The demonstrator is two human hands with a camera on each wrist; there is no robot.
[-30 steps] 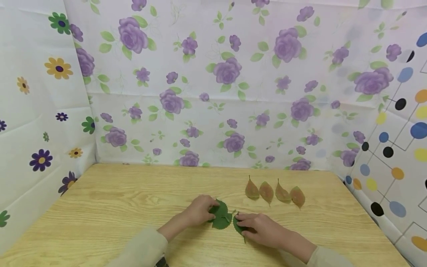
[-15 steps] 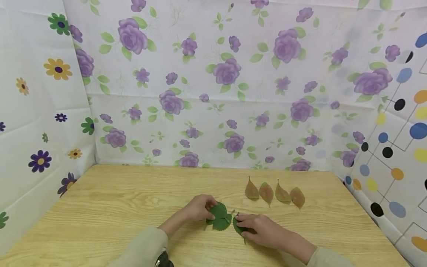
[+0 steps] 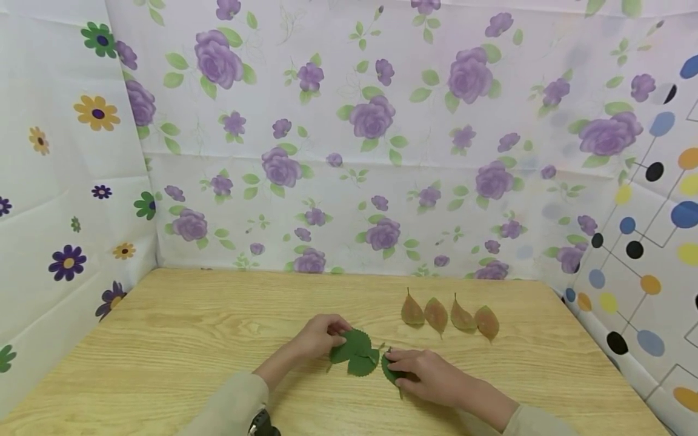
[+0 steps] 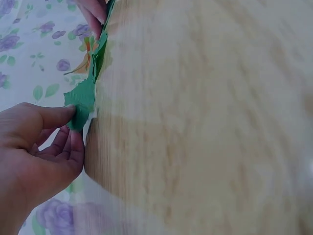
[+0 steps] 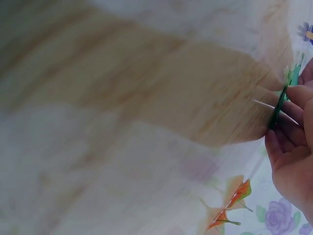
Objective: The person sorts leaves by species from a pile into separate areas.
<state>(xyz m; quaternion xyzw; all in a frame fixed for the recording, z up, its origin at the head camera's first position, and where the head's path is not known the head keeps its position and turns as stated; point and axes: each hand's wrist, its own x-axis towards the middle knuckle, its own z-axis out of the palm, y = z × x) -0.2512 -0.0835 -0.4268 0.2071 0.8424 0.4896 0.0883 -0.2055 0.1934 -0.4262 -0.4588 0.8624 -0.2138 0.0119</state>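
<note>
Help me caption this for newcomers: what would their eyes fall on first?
Probably the white cloth printed with purple roses, behind the pale wood-grain table. Then four reddish-brown oval leaves in a row on its far side, right of centre, and toothed dark-green leaves by the left hand and right hand.

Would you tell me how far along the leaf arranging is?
Four reddish leaves lie in a row, so that part looks done. In hand, the left hand pinches a green leaf and the right hand touches another green leaf. Probably left: lining up the remaining green leaves, bunched between the hands.
</note>
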